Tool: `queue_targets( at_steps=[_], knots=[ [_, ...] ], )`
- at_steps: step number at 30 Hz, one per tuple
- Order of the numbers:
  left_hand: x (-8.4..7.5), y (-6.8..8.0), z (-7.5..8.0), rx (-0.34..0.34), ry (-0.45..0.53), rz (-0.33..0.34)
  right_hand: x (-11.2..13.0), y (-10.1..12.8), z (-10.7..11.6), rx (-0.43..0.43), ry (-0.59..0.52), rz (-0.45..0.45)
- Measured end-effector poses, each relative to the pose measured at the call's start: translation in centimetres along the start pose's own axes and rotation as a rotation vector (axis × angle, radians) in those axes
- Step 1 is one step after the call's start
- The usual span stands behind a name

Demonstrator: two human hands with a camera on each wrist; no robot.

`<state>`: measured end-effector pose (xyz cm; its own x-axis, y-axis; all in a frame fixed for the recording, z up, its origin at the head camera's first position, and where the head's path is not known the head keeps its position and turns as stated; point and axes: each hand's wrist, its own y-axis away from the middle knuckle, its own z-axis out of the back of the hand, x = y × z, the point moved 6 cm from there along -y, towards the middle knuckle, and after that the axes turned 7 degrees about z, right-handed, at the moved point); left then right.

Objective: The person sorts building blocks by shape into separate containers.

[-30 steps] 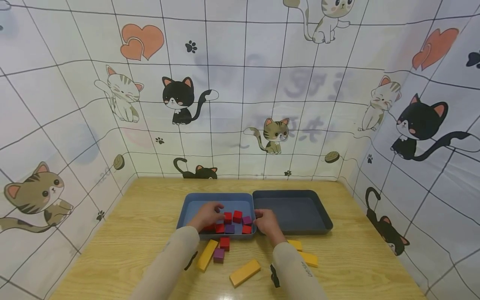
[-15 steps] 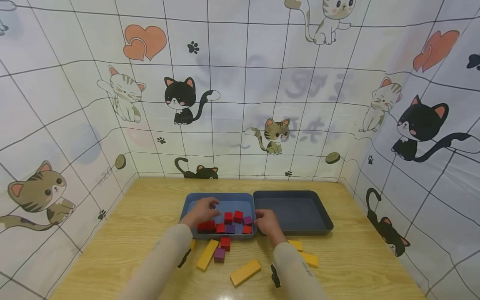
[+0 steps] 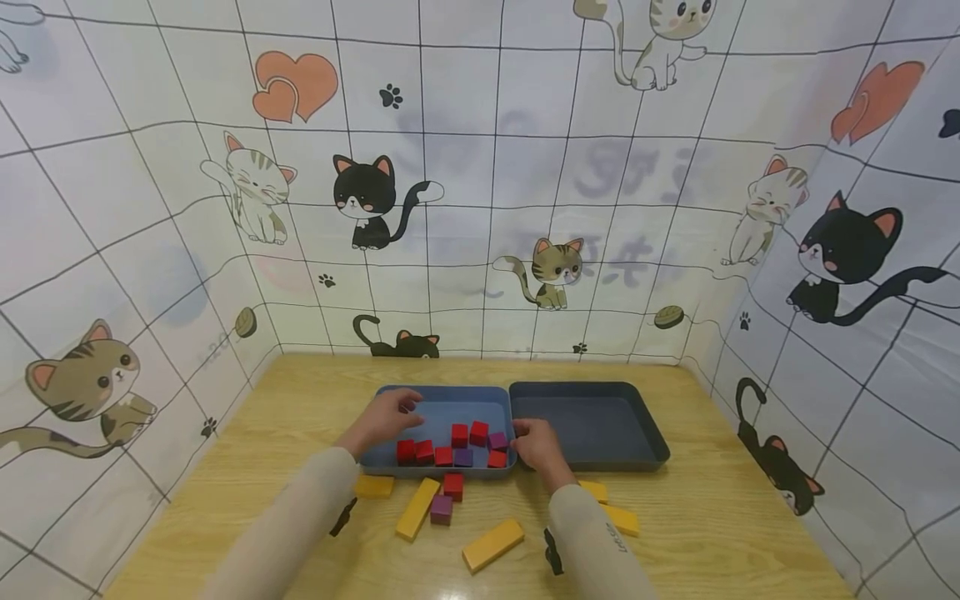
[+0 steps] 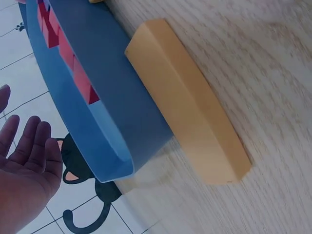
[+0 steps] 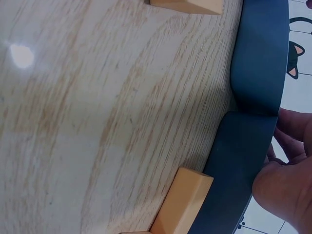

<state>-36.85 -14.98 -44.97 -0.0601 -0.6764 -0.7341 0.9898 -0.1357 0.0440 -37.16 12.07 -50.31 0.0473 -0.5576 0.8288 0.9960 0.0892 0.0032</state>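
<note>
My left hand [image 3: 384,419] hovers over the blue tray [image 3: 442,398] of red cubes [image 3: 459,435], fingers [image 4: 27,141] spread and holding nothing. My right hand [image 3: 534,442] grips that tray's right rim on the worktop [image 3: 300,400].

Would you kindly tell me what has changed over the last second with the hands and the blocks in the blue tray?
The left hand has drawn back leftward off the red blocks in the light blue tray and now hovers open, uncovering those blocks and a yellow block on the table. The right hand stays at the tray's right edge. The blocks have not moved.
</note>
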Motion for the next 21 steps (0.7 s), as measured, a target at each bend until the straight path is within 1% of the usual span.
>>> queue_targets(
  at_steps=[4,8,11,15,21],
  knots=[
    [0.0,0.4,0.5,-0.004,0.037,-0.001,0.2,0.1,0.1,0.004,0.005,0.009],
    [-0.1,0.8,0.7,-0.016,0.049,0.009,0.2,0.0,0.1,0.002,0.001,0.011],
    [0.0,1.1,0.8,-0.016,0.049,0.019,0.2,-0.1,0.1,-0.004,0.001,0.014],
    [0.1,1.7,0.7,-0.003,0.062,0.015,0.0,-0.1,0.2,-0.011,0.010,0.014],
    [-0.1,3.0,0.2,0.024,0.092,-0.038,-0.1,-0.2,0.0,-0.011,0.019,0.009]
  ],
)
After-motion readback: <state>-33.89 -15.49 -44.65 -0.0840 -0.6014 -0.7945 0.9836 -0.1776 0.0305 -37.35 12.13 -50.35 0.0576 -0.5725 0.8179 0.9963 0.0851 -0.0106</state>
